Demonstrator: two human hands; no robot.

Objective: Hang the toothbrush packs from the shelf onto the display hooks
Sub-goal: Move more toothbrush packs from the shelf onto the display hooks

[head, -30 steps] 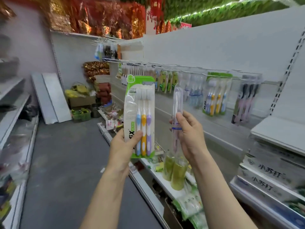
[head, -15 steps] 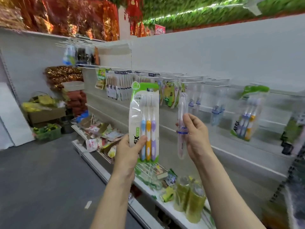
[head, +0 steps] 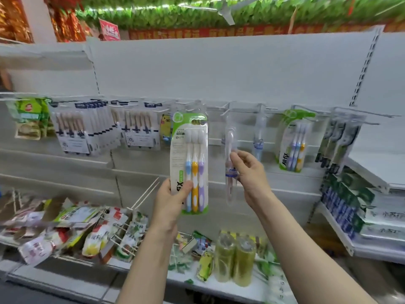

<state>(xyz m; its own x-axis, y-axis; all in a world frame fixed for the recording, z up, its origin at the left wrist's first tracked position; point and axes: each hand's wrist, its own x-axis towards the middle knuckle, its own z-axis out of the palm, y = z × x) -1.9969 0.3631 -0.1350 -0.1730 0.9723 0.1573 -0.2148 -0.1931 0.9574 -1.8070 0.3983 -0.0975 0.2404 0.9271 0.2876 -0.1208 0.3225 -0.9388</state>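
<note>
Head view: left hand (head: 173,197) grips the upright three-brush pack (head: 190,163); right hand (head: 249,172) pinches the upright clear single pack (head: 230,170), nearer the bare hook (head: 226,109) directly above it.

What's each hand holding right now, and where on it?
Left hand grips the three-brush pack at its lower left corner. Right hand holds the clear single-brush pack at mid-length.

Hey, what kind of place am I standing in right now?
Most likely a small shop aisle, in the toiletries section. Toothbrush packs hang from display hooks on a white shelving back panel, and packaged goods lie on the lower shelf. Your left hand holds a three-brush pack.
</note>
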